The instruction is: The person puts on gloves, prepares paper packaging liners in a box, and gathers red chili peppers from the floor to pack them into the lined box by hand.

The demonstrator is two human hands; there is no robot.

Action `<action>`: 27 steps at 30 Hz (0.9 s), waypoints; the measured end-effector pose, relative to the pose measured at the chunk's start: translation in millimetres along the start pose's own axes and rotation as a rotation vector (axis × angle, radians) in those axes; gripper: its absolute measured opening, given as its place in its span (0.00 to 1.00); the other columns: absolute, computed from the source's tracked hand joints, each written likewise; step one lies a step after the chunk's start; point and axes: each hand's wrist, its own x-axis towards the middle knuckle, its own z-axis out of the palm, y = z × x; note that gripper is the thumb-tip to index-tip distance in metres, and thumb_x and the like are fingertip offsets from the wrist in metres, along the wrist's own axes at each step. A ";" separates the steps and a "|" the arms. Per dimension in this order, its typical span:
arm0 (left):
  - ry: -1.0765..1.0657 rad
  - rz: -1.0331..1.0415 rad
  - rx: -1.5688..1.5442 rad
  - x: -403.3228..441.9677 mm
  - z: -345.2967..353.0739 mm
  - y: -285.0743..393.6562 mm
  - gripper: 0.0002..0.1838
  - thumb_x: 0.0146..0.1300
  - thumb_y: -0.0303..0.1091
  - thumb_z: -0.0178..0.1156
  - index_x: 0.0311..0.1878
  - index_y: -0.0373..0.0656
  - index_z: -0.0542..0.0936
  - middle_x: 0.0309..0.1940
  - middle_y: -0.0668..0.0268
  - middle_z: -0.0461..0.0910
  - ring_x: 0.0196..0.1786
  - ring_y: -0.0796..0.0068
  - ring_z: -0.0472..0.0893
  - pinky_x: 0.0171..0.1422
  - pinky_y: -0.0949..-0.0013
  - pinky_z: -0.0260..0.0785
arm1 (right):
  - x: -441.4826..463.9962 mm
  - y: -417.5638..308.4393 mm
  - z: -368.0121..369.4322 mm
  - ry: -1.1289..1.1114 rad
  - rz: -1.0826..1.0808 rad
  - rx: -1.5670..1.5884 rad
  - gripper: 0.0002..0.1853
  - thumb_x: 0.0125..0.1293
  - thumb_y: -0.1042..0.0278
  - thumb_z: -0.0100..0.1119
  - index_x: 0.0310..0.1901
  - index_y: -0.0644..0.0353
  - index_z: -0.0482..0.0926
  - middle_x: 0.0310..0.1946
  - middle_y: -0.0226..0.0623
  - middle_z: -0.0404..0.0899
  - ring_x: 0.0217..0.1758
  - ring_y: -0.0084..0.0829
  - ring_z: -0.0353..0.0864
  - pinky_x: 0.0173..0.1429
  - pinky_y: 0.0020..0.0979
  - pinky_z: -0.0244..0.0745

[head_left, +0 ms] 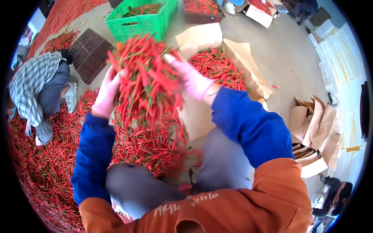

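A large bunch of red chili peppers [145, 77] with green stems is lifted between my two gloved hands. My left hand [108, 91] in a pink glove grips its left side, and my right hand [188, 73], gloved the same, presses from the right. Some peppers at the bunch's lower edge are blurred. Below it, a pile of loose chili peppers [149, 145] spreads over the floor in front of my knees. Just beyond my right hand stands an open paper-lined box [248, 64] holding more red chili peppers [217, 68].
A green plastic crate [169, 19] with peppers stands ahead, near a dark crate [89, 54] lying tipped. A person in a checked shirt [37, 77] bends over the peppers at left. Folded brown paper [320, 124] fills a box at right; white boxes [342, 58] line the wall.
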 end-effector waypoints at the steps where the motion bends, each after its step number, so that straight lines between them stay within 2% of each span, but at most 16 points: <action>1: -0.077 0.016 0.003 22.0 23.9 -0.7 0.34 0.62 0.44 0.63 0.66 0.35 0.64 0.59 0.61 0.72 0.60 0.73 0.71 0.65 0.69 0.61 | -14.6 -18.6 -16.3 0.067 -0.041 -0.004 0.26 0.65 0.54 0.61 0.63 0.50 0.68 0.55 0.30 0.76 0.57 0.29 0.76 0.62 0.38 0.72; 2: -0.153 0.030 0.006 43.0 47.4 -2.6 0.35 0.62 0.43 0.63 0.66 0.34 0.64 0.59 0.61 0.72 0.60 0.73 0.71 0.66 0.70 0.60 | -27.4 -35.0 -33.1 0.134 -0.079 -0.007 0.24 0.64 0.55 0.62 0.60 0.53 0.71 0.52 0.31 0.79 0.52 0.28 0.79 0.59 0.36 0.73; 6: -0.322 0.005 0.052 109.7 148.5 -15.4 0.34 0.64 0.41 0.62 0.68 0.37 0.62 0.58 0.64 0.73 0.57 0.77 0.73 0.61 0.71 0.66 | -70.5 -75.6 -118.9 0.387 -0.213 0.087 0.24 0.62 0.58 0.66 0.57 0.53 0.72 0.48 0.34 0.79 0.50 0.31 0.80 0.52 0.39 0.78; 10: -0.402 0.055 0.156 176.2 220.0 -60.2 0.31 0.63 0.38 0.63 0.64 0.32 0.66 0.54 0.61 0.76 0.54 0.75 0.75 0.60 0.70 0.67 | -99.3 -93.9 -174.5 0.582 -0.232 0.068 0.31 0.59 0.64 0.69 0.62 0.56 0.66 0.53 0.37 0.76 0.54 0.33 0.77 0.55 0.40 0.77; 11: -0.436 0.049 0.131 188.7 229.5 -74.7 0.29 0.60 0.37 0.65 0.62 0.37 0.70 0.55 0.57 0.74 0.54 0.71 0.75 0.60 0.69 0.68 | -104.5 -89.0 -186.9 0.628 -0.268 0.042 0.32 0.58 0.66 0.69 0.62 0.57 0.65 0.54 0.38 0.75 0.55 0.33 0.77 0.56 0.40 0.76; 13: -0.297 0.313 0.574 222.2 246.2 -123.3 0.28 0.57 0.37 0.66 0.61 0.42 0.72 0.58 0.54 0.71 0.55 0.63 0.75 0.61 0.67 0.68 | -116.2 -71.7 -202.8 0.746 -0.333 0.009 0.34 0.57 0.72 0.70 0.63 0.61 0.62 0.56 0.39 0.73 0.56 0.33 0.75 0.60 0.39 0.73; 14: -0.218 0.450 0.790 236.6 250.4 -151.4 0.28 0.56 0.36 0.67 0.60 0.44 0.72 0.59 0.53 0.70 0.55 0.60 0.75 0.61 0.65 0.69 | -123.6 -55.1 -210.8 0.766 -0.385 -0.077 0.35 0.56 0.74 0.69 0.64 0.62 0.62 0.57 0.40 0.73 0.57 0.33 0.74 0.63 0.37 0.70; 15: -0.211 0.614 0.968 248.7 248.5 -180.0 0.30 0.51 0.35 0.69 0.60 0.52 0.73 0.63 0.47 0.63 0.58 0.48 0.72 0.65 0.61 0.67 | -131.9 -32.4 -228.2 0.745 -0.347 -0.226 0.40 0.54 0.73 0.71 0.67 0.62 0.59 0.60 0.42 0.70 0.61 0.35 0.71 0.66 0.35 0.66; 16: -0.250 0.476 0.945 246.9 253.7 -196.8 0.29 0.51 0.35 0.67 0.60 0.57 0.73 0.66 0.48 0.61 0.61 0.44 0.69 0.67 0.56 0.64 | -141.9 0.8 -254.3 0.845 -0.194 -0.588 0.47 0.52 0.67 0.73 0.69 0.64 0.54 0.63 0.47 0.66 0.66 0.38 0.67 0.69 0.34 0.63; 17: -0.284 0.402 1.142 238.5 260.0 -199.7 0.29 0.53 0.36 0.63 0.61 0.59 0.72 0.66 0.50 0.61 0.62 0.44 0.68 0.68 0.55 0.63 | -158.1 12.7 -260.3 0.819 0.004 -0.958 0.52 0.50 0.59 0.73 0.71 0.65 0.50 0.66 0.54 0.62 0.69 0.44 0.63 0.71 0.37 0.60; 18: -0.318 0.322 1.338 231.2 264.7 -201.8 0.28 0.56 0.36 0.60 0.62 0.61 0.71 0.67 0.52 0.61 0.63 0.44 0.66 0.68 0.54 0.63 | -171.4 20.0 -264.7 0.749 0.128 -1.131 0.52 0.51 0.54 0.71 0.70 0.66 0.50 0.65 0.58 0.62 0.68 0.49 0.63 0.70 0.39 0.61; 20: -0.241 0.163 1.459 231.2 260.9 -209.1 0.27 0.58 0.36 0.56 0.64 0.60 0.69 0.67 0.55 0.62 0.64 0.44 0.66 0.68 0.52 0.63 | -186.5 14.9 -267.2 0.696 0.234 -1.339 0.45 0.52 0.52 0.68 0.67 0.67 0.58 0.61 0.59 0.66 0.65 0.51 0.65 0.67 0.41 0.64; 22: -0.161 0.017 1.584 226.2 252.5 -215.4 0.27 0.62 0.36 0.51 0.66 0.55 0.66 0.68 0.56 0.61 0.64 0.45 0.65 0.67 0.52 0.63 | -199.9 -14.8 -275.0 0.530 0.361 -1.359 0.40 0.53 0.52 0.67 0.62 0.68 0.64 0.57 0.58 0.69 0.63 0.51 0.68 0.65 0.41 0.65; 23: -0.120 0.068 1.626 226.9 242.5 -236.2 0.27 0.61 0.35 0.52 0.66 0.52 0.66 0.68 0.55 0.61 0.64 0.46 0.66 0.66 0.52 0.63 | -203.1 -34.9 -276.0 0.448 0.415 -1.373 0.37 0.53 0.51 0.66 0.60 0.68 0.67 0.55 0.58 0.70 0.61 0.51 0.69 0.64 0.41 0.66; 24: -0.077 0.118 1.668 226.9 234.2 -255.0 0.28 0.61 0.35 0.52 0.66 0.49 0.66 0.68 0.54 0.61 0.64 0.46 0.66 0.66 0.52 0.63 | -204.4 -54.3 -269.2 0.528 0.377 -1.416 0.31 0.54 0.52 0.65 0.54 0.67 0.72 0.52 0.54 0.73 0.59 0.49 0.72 0.62 0.41 0.67; 27: 0.225 0.294 1.411 185.0 269.1 -226.7 0.27 0.58 0.29 0.53 0.64 0.45 0.67 0.63 0.46 0.64 0.61 0.45 0.68 0.63 0.53 0.64 | -178.2 -87.4 -263.0 0.580 0.175 -1.394 0.28 0.57 0.53 0.62 0.56 0.62 0.73 0.51 0.49 0.76 0.57 0.45 0.74 0.63 0.38 0.68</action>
